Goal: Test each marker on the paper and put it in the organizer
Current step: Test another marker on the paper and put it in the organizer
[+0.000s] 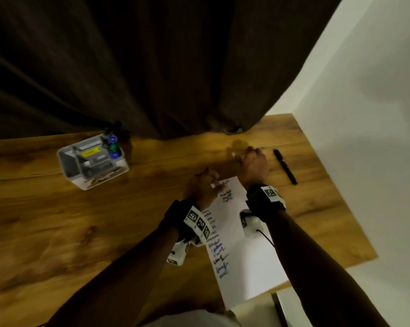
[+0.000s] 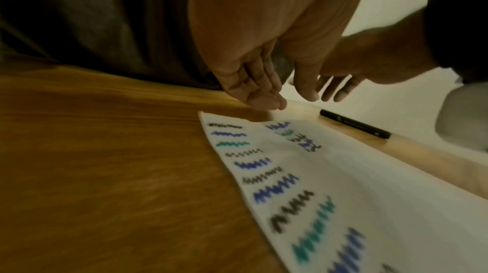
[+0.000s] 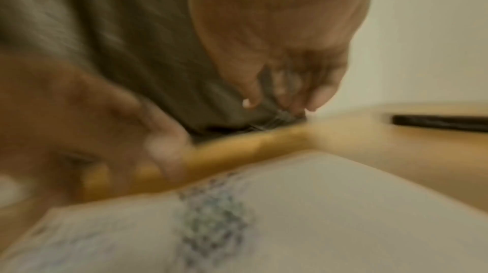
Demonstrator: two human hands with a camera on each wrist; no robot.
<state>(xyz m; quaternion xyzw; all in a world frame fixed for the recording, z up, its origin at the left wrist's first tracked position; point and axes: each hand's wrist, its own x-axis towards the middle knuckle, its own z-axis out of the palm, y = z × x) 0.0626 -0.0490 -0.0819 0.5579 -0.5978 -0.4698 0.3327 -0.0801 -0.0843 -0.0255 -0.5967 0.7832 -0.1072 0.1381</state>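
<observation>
A white paper [image 1: 244,251] covered in blue, green and black scribbles lies on the wooden table. A capped black marker [image 1: 285,166] lies on the table to the right of the paper's far end, untouched. My left hand [image 1: 205,182] hovers over the paper's far left corner with relaxed fingers [image 2: 253,83] and holds nothing. My right hand [image 1: 254,161] hangs just beyond the paper's far edge, left of the black marker [image 2: 355,124], fingers [image 2: 332,87] loose and empty. A clear organizer [image 1: 104,181] stands far left and holds blue- and green-capped markers [image 1: 113,146].
A dark curtain [image 1: 152,67] hangs along the table's far edge, right behind my hands. A white wall [image 1: 364,114] borders the table's right edge, close to the black marker. Bare wood [image 1: 57,220] stretches between the organizer and the paper.
</observation>
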